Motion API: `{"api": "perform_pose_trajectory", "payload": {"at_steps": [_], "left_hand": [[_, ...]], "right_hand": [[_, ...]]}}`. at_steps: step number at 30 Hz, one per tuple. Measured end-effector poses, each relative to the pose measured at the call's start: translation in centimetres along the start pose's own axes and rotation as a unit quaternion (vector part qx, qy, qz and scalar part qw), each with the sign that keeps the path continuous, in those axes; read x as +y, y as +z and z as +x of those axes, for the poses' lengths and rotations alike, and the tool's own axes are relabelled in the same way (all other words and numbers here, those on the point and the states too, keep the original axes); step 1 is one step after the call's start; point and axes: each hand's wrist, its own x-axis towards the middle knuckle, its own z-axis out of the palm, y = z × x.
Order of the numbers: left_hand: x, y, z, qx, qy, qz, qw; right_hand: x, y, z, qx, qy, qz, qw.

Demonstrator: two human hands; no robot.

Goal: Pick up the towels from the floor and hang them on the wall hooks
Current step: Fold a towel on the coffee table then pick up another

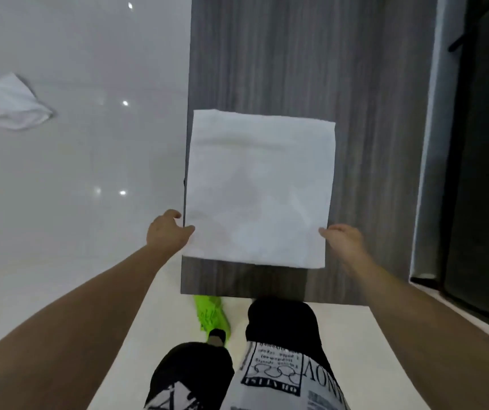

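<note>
Hands pinch white towel (258,187) near corners, left hand (167,232), right hand (342,239); second towel (12,102) lies far left of it.

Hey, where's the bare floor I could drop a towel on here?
Glossy white floor is bare between the crumpled towel and the grey wall panel. Crowded by the panel's foot: both hands at the flat towel, green shoe below.

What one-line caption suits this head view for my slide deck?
Both hands, left hand and right hand, at a white towel against grey wood panel; another towel on floor.
</note>
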Motion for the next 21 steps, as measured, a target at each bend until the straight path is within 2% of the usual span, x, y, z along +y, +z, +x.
{"api": "perform_pose_trajectory", "payload": {"at_steps": [5, 9, 12, 15, 18, 21], "left_hand": [[-4.6, 4.7, -0.2, -0.068, -0.080, -0.113, 0.988], [-5.4, 5.9, -0.2, -0.032, -0.091, -0.168, 0.981], [-5.7, 5.8, -0.7, -0.054, -0.114, -0.182, 0.975], [-5.6, 4.8, -1.9, -0.079, -0.157, -0.242, 0.954], [-4.9, 2.2, -3.5, -0.075, -0.133, -0.310, 0.938], [-4.2, -2.2, -5.6, -0.048, -0.071, -0.395, 0.915]], "right_hand": [[6.0, 2.3, 0.1, 0.004, 0.021, -0.037, 0.999], [7.4, 2.8, -0.4, 0.023, -0.006, -0.008, 1.000], [8.0, 2.6, -1.2, -0.010, 0.019, 0.013, 1.000], [8.1, 1.8, -2.9, -0.051, 0.064, 0.050, 0.995], [6.3, 0.8, -5.3, -0.074, 0.070, 0.113, 0.988], [2.7, -0.3, -8.5, -0.061, 0.025, 0.185, 0.981]]}}
